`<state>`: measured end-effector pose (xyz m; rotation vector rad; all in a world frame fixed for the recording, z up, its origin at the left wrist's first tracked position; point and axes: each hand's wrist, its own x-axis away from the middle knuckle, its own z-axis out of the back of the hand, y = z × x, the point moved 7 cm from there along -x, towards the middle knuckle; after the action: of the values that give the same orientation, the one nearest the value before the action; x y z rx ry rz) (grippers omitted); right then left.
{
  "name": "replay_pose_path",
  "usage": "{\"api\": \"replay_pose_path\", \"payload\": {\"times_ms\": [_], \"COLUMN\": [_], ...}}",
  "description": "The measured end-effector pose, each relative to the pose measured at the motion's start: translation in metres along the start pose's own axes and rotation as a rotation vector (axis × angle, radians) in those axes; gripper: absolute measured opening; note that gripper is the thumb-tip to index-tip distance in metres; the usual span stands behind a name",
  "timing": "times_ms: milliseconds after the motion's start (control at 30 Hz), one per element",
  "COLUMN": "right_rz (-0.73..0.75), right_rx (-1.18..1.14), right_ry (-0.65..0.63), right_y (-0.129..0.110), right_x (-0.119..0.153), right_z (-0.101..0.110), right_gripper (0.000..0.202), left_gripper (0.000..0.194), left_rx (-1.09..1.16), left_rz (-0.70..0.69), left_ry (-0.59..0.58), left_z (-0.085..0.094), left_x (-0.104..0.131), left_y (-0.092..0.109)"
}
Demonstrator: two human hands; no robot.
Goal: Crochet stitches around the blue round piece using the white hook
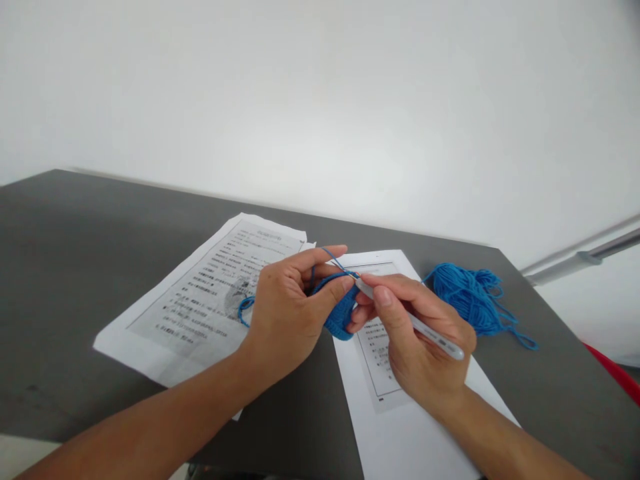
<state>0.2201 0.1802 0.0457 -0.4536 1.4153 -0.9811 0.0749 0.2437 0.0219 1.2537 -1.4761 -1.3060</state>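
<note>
My left hand [295,300] pinches a small blue crocheted piece [341,320] between thumb and fingers, and a strand of blue yarn runs over its raised index finger. In my right hand [425,333] is a crochet hook [435,340] with a pale grey handle, held like a pen. The hook's metal tip meets the top edge of the crocheted piece, close to my left thumb. Part of the piece is hidden behind my fingers. A loop of blue yarn [244,311] hangs out beside my left wrist.
A loose skein of blue yarn [467,297] lies on the dark grey table [125,207] to the right. Printed sheets lie under my hands, one at left [195,293] and one at right [390,427]. A white wall [320,120] stands behind the table, with a metal rail [585,257] at right.
</note>
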Motion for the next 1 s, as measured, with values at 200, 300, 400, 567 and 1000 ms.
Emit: {"api": "replay_pose_path", "payload": {"times_ms": [200,300,400,567,1000], "right_rz": [0.246,0.466,0.578,0.568,0.54], "right_rx": [0.218,0.413,0.465,0.344,0.544], "right_ry": [-0.064,-0.118,-0.159,-0.331,-0.083], "right_y": [-0.017,-0.03,-0.037,-0.037,-0.035], "right_x": [0.004,0.012,0.013,0.004,0.012], "right_z": [-0.007,-0.012,-0.009,0.001,-0.013], "right_gripper": [0.029,0.035,0.039,0.054,0.05], "left_gripper": [0.043,0.044,0.04,0.035,0.042], "left_rx": [0.282,0.387,0.448,0.433,0.054], "left_rz": [0.104,0.147,0.185,0.231,-0.034], "left_ry": [-0.002,-0.056,-0.161,-0.31,0.044], "left_z": [-0.003,-0.003,-0.003,-0.001,0.002], "left_x": [-0.001,-0.004,-0.006,-0.006,0.004], "left_y": [-0.01,-0.009,-0.004,0.003,0.016]}}
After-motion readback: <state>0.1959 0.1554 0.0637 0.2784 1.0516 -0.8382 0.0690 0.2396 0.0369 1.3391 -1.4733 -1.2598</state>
